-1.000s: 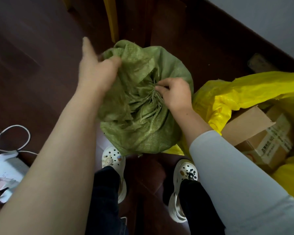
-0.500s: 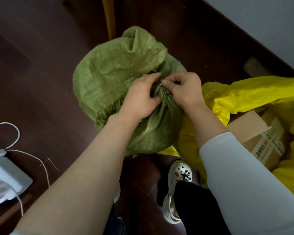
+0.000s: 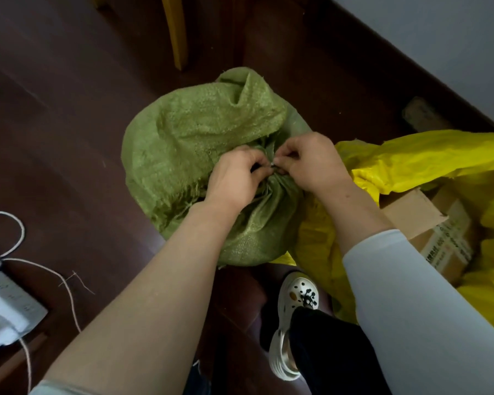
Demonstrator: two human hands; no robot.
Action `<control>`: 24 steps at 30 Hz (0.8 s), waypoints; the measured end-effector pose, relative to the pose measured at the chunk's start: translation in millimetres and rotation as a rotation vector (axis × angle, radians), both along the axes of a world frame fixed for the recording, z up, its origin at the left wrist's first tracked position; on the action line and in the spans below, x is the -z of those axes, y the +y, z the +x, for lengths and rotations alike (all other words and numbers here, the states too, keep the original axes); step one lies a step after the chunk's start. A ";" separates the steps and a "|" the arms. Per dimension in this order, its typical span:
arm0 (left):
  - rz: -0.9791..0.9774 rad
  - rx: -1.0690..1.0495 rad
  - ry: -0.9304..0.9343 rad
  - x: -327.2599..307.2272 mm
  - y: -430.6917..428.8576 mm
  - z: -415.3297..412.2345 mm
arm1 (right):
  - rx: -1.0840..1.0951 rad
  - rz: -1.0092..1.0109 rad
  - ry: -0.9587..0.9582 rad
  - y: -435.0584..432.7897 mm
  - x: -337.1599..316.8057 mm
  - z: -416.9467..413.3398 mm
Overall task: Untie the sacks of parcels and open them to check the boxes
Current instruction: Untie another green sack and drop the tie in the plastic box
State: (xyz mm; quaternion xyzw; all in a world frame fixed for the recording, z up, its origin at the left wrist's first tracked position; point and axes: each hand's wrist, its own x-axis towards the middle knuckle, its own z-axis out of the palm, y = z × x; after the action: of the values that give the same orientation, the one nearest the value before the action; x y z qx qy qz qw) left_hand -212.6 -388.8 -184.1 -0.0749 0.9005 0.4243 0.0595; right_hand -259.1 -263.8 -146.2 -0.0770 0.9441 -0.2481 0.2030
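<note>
The person is wearing a pale grey-white sleeve [image 3: 405,303] on the right arm, smooth and close-fitting, ending partway up the forearm behind the right hand [image 3: 311,163]. The left forearm is showing bare behind the left hand [image 3: 234,178], with only a thin edge of pale cuff [image 3: 44,388] appearing far back from the fingers. Both hands are bare, wearing no gloves. Dark trousers [image 3: 325,354] are covering the leg below the right fingers. 1 shoe [image 3: 293,309] is showing there: an off-white perforated clog with a ribbed sole, carrying several small charms, 1 of them black.
</note>
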 end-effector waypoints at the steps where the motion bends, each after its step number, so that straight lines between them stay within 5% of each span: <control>1: -0.023 0.011 -0.004 0.9 1.9 1.3 | -0.028 0.038 -0.014 0.6 -0.4 0.8; 6: 0.078 -0.065 -0.066 1.8 13.6 8.3 | -0.037 0.131 -0.029 1.5 5.4 6.7; 11: 0.171 -0.159 -0.024 -0.8 16.6 10.7 | 0.138 -0.120 -0.256 5.5 11.4 4.8; 19: 0.012 -0.114 -0.120 0.2 20.1 12.0 | -0.118 0.248 0.099 -9.7 1.7 24.3; 24: -0.009 -0.082 -0.138 -0.8 19.9 13.1 | 0.282 -0.021 -0.166 -6.2 16.0 23.6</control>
State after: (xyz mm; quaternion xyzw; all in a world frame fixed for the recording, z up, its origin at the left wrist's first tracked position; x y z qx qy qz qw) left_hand -199.5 -368.9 -183.2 -0.1411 0.8924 0.4159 0.1035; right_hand -235.5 -269.9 -162.1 0.0750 0.9229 -0.2897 0.2425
